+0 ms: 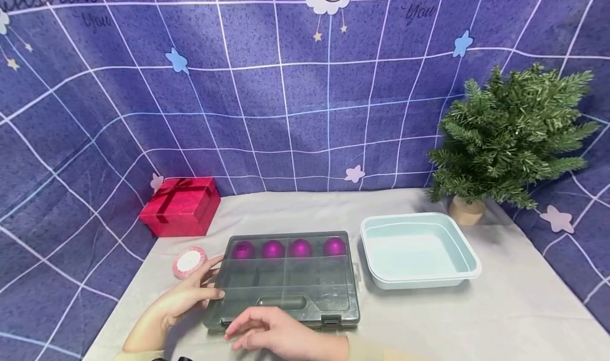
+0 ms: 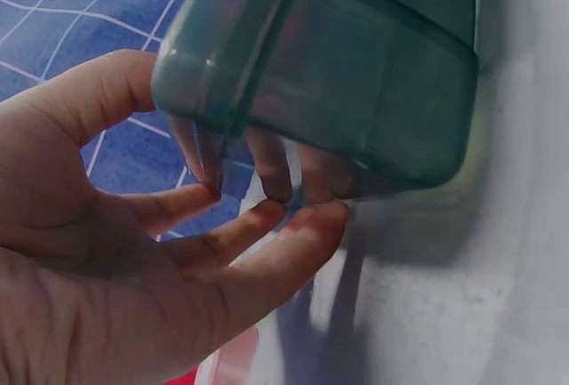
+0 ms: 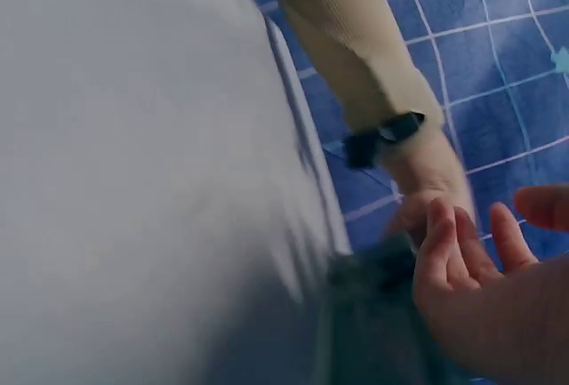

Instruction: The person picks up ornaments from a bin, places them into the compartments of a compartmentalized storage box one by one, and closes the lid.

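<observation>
A dark translucent plastic storage case (image 1: pixel 252 276) lies flat with its lid down. Several shiny purple balls (image 1: pixel 300 247) show through the lid in its back row. My left hand (image 1: pixel 188 296) is at the case's left side, thumb at the lid's edge. In the left wrist view, the fingertips (image 2: pixel 333 216) of that hand touch the side wall of the case (image 2: pixel 382 92). My right hand (image 1: pixel 274 329) hovers over the front edge near the left latch, fingers loosely bent and holding nothing. A second latch (image 1: pixel 331 319) sits on the right of the front edge.
To the right stands a pale blue tray (image 1: pixel 419 284), with a small artificial fir tree (image 1: pixel 512 138) behind it. A red gift box (image 1: pixel 178 210) is at the back left. A pink-and-white ribbon roll (image 1: pixel 189 262) lies beside the left hand. Patterned blue cloth (image 1: pixel 305 128) hangs behind the table.
</observation>
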The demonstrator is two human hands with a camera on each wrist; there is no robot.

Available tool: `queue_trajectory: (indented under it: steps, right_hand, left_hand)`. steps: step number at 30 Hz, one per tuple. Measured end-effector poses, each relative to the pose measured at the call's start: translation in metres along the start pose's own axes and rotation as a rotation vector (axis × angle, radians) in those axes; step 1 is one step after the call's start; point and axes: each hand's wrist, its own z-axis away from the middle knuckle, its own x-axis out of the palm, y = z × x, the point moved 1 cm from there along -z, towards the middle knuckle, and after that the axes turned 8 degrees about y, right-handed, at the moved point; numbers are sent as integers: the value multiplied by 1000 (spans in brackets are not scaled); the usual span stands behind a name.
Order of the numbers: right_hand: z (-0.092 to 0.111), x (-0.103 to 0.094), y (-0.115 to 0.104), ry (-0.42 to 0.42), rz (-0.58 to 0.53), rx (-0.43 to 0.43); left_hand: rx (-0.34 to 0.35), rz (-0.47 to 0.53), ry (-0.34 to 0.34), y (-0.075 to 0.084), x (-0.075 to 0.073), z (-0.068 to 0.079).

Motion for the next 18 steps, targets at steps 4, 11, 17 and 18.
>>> queue_trajectory:
  steps: [4, 11, 17, 18]
  right_hand:
    - [-9, 1, -13, 82, 579, -221]
    - [-21, 10, -11, 228, 1193, -407]
    - [-30, 13, 0, 321, 1356, -353]
    - [-32, 14, 1, 326, 1384, -347]
  left_hand:
    - [-27, -21, 1, 0, -2, 0]
    - [-57, -25, -12, -1, -3, 1]
    - [-66, -7, -14, -1, -3, 2]
    - [-65, -3, -14, -1, -3, 2]
